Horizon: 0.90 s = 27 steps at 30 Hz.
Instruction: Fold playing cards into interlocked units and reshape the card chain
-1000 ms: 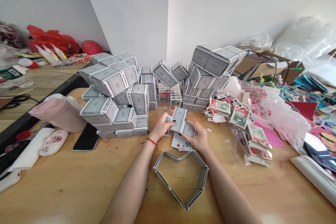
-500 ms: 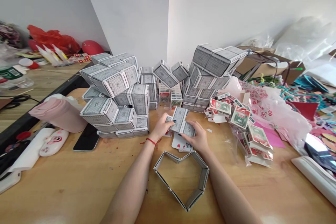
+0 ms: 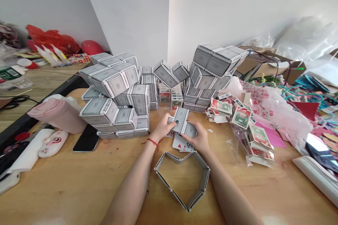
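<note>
Both hands grip playing cards (image 3: 181,116) that show grey patterned backs and lie across one another. My left hand (image 3: 167,126) is closed on their left side, its dark-nailed thumb on top. From the right, my right hand (image 3: 199,135) pinches the lower right card. Loose face-up playing cards (image 3: 182,144) with red hearts lie on the table under the hands. Nearer to me, between my forearms, stands a heart-shaped frame (image 3: 204,179) made of folded cards, hollow in the middle.
Stacked card blocks (image 3: 105,109) rise at the left, with more card blocks (image 3: 208,63) at the right. Opened card boxes (image 3: 241,116) and plastic bags (image 3: 280,109) lie at right. A phone (image 3: 86,138) and a pink roll (image 3: 59,114) are at left on the wooden table (image 3: 79,190).
</note>
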Each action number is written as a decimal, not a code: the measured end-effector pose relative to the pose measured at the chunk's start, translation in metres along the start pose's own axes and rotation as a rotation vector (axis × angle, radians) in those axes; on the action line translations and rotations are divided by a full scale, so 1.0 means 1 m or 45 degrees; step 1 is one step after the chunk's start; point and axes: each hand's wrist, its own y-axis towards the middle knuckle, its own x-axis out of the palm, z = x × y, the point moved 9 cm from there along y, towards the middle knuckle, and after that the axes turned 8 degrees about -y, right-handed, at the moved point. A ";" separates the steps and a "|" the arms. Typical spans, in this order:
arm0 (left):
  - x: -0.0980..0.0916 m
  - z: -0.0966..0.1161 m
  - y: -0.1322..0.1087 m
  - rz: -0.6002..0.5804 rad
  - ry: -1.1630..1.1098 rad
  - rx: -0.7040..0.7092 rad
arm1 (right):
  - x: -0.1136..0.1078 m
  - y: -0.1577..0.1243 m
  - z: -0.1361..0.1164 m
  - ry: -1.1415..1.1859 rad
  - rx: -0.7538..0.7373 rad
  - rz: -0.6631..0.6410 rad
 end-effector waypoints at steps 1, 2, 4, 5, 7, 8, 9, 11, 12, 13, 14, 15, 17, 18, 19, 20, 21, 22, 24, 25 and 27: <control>0.000 0.000 0.000 0.011 0.019 0.003 | 0.001 0.000 0.001 -0.001 0.003 -0.006; -0.001 0.000 0.000 0.024 0.039 0.008 | 0.002 0.000 0.001 0.000 0.006 -0.019; -0.003 0.000 0.001 0.052 0.077 0.029 | 0.006 0.001 0.004 0.009 0.014 -0.054; -0.004 0.000 0.001 0.068 0.095 0.045 | 0.007 0.001 0.005 0.018 0.020 -0.073; -0.007 0.000 0.002 0.103 0.125 0.073 | 0.010 0.003 0.008 0.038 0.028 -0.106; -0.008 0.001 0.002 0.119 0.137 0.083 | 0.010 0.003 0.009 0.048 0.028 -0.117; -0.010 0.001 0.002 0.130 0.148 0.089 | 0.010 0.004 0.010 0.056 0.025 -0.127; -0.012 0.001 0.002 0.139 0.153 0.097 | 0.010 0.005 0.009 0.077 0.010 -0.141; -0.013 0.001 0.002 0.135 0.148 0.098 | 0.009 0.006 0.008 0.091 0.002 -0.143; -0.014 0.002 0.001 0.127 0.139 0.097 | 0.008 0.006 0.007 0.107 -0.005 -0.142; -0.014 0.002 0.001 0.117 0.125 0.089 | 0.007 0.007 0.006 0.122 -0.010 -0.141; -0.014 0.001 0.001 0.103 0.110 0.076 | 0.006 0.007 0.005 0.135 -0.014 -0.138; -0.013 0.000 0.001 0.077 0.086 0.041 | 0.005 0.007 0.003 0.154 -0.016 -0.140; -0.013 -0.001 0.001 0.066 0.077 0.027 | 0.005 0.007 0.002 0.163 -0.014 -0.140; -0.012 -0.001 0.002 0.057 0.069 0.017 | 0.004 0.007 0.001 0.171 -0.012 -0.140; -0.012 -0.001 0.002 0.048 0.061 0.009 | 0.004 0.007 0.001 0.177 -0.007 -0.140; -0.011 -0.002 0.002 0.041 0.053 0.003 | 0.004 0.006 0.001 0.183 0.000 -0.138; -0.011 -0.002 0.002 0.038 0.045 -0.003 | 0.004 0.006 0.002 0.187 0.009 -0.136; -0.011 -0.003 0.002 0.032 0.036 -0.010 | 0.004 0.005 0.004 0.192 0.030 -0.133; -0.010 -0.003 0.002 0.027 0.031 -0.010 | 0.004 0.005 0.005 0.195 0.040 -0.131; -0.008 -0.003 0.002 0.008 0.014 -0.005 | 0.004 0.005 0.007 0.201 0.051 -0.122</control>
